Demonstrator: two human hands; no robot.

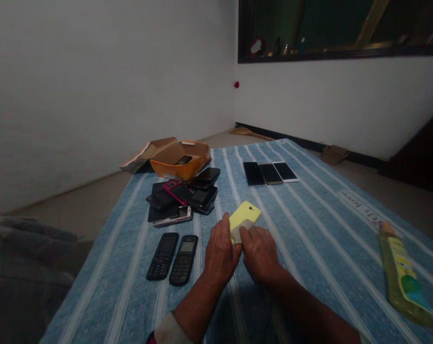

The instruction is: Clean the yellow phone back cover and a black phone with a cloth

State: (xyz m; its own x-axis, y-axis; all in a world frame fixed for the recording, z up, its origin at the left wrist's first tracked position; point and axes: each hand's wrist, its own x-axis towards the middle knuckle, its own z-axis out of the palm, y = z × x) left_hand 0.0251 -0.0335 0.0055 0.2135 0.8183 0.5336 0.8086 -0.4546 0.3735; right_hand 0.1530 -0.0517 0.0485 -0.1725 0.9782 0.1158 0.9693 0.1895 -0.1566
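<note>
A yellow-backed phone (244,213) is held over the striped cloth, its camera end pointing away from me. My left hand (219,249) grips it along the left side, thumb up by the edge. With bent fingers, my right hand (258,251) presses a small greyish cloth (242,230) against the phone's back. The lower part of the phone is covered by the cloth and my fingers. Left of my hands lie two dark keypad phones, one (162,256) beside the other (184,260).
Several old phones (180,196) lie in a pile before an open orange box (180,167). Three phones, a black one (253,173), a middle one (270,174) and a white-framed one (285,172), form a row farther back. A yellow-green bottle (405,277) lies at the right.
</note>
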